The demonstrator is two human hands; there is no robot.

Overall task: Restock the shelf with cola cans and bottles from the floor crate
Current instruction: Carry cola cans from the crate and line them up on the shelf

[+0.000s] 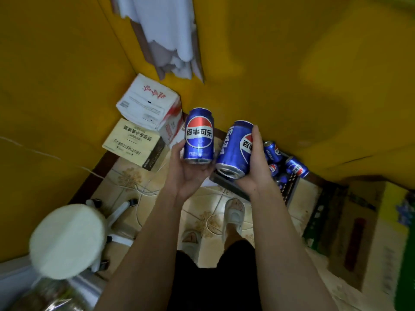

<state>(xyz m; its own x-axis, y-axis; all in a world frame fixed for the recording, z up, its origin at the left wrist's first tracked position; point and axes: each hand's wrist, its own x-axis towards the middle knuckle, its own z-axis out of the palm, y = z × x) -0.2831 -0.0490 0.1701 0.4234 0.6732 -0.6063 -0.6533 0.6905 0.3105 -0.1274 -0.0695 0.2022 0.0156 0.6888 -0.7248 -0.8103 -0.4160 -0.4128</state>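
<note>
**Two cans up, crate far from empty**

My left hand (190, 173) cups an upright can (199, 135) from below, fingers curled round its base. My right hand (256, 162) grips a second can (235, 149), tilted, bottom toward me. Both hang over the tiled floor. The crate (289, 189) sits just behind my right hand with several cans (296, 167) left inside. No shelf in view, so I judge these two aren't placed yet.

two hands, each holding one blue pepsi can: left hand (186, 176) with an upright can (199, 135), right hand (256, 162) with a tilted can (235, 149). at least three more pepsi cans (296, 167) in the dark floor crate (289, 191). two cartons (137, 140) stacked by the wall. one white stool (67, 241). two slippers (234, 213).
</note>
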